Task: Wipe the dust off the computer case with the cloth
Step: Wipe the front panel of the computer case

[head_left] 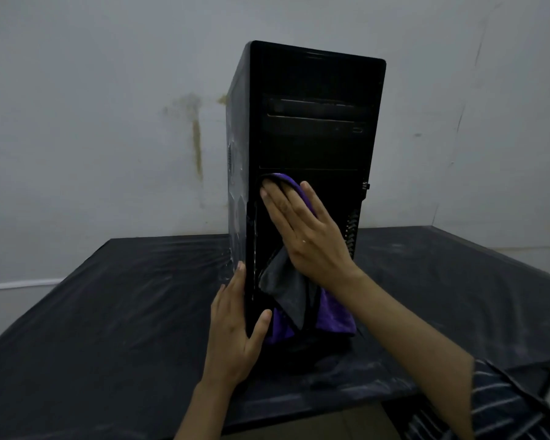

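The right hand (302, 230) reaches up and leftward across the lower front of the case (311, 138), fingers straight and together, palm pressing the cloth (286, 290) flat against the panel. The cloth, purple and grey, hangs down below the wrist. The left hand (235, 328) is open, fingers extended along the case's left side, thumb on the front edge, bracing it. The case stands upright on the dark table (108, 312).
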